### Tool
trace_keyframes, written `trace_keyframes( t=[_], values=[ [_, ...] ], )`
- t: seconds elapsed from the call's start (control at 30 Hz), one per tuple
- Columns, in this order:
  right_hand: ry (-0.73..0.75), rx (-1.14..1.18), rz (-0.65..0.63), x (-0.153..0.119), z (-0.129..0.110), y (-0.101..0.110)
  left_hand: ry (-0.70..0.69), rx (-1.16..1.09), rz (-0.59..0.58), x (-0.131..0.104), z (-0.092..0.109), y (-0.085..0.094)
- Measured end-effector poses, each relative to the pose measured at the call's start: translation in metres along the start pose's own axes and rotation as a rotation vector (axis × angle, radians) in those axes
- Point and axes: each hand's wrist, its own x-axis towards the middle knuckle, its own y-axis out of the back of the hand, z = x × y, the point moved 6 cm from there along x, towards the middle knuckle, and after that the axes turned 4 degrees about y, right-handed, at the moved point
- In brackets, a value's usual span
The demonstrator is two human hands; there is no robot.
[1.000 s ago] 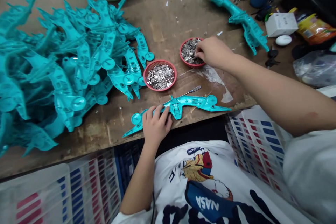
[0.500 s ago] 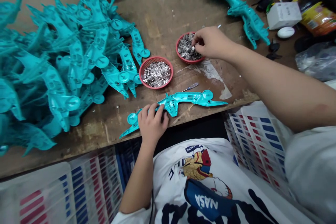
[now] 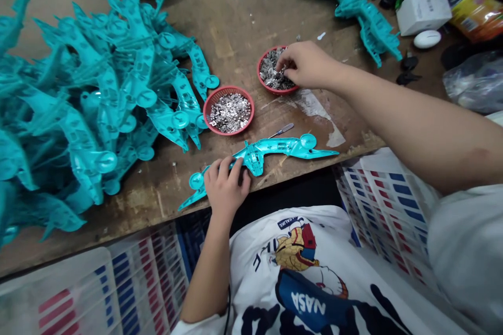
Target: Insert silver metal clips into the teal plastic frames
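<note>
A long turquoise plastic part [image 3: 275,147] with a round disc near each end lies along the table's front edge. My left hand [image 3: 226,183] rests over its left arm, fingers curled onto it. My right hand [image 3: 308,65] reaches into the far red basket [image 3: 260,74], which holds small dark metal pieces. Its thumb and fingertips are pinched together at the pieces; what they grip is too small to make out. Nearer to me stands another red basket [image 3: 207,115], filled with shiny small metal clips [image 3: 231,113]. A small screwdriver [image 3: 283,130] lies just behind the turquoise part.
A big heap of similar turquoise parts [image 3: 90,94] covers the table's left side. One more turquoise part [image 3: 349,5] lies at the back right, near a white box [image 3: 424,13] and a white oval object [image 3: 427,39]. Plastic crates [image 3: 387,204] stand below the table edge.
The view has shifted slightly. My right hand stays at the far basket with its fingertips among the metal pieces, and my left hand stays on the turquoise part.
</note>
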Motion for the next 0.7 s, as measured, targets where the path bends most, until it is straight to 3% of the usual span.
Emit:
trace_keyframes(
  t=[0.7],
  values=[
    [-0.081, 0.148, 0.031, -0.002, 0.01, 0.005, -0.052, 0.016, 0.044, 0.0, 0.005, 0.004]
  ],
)
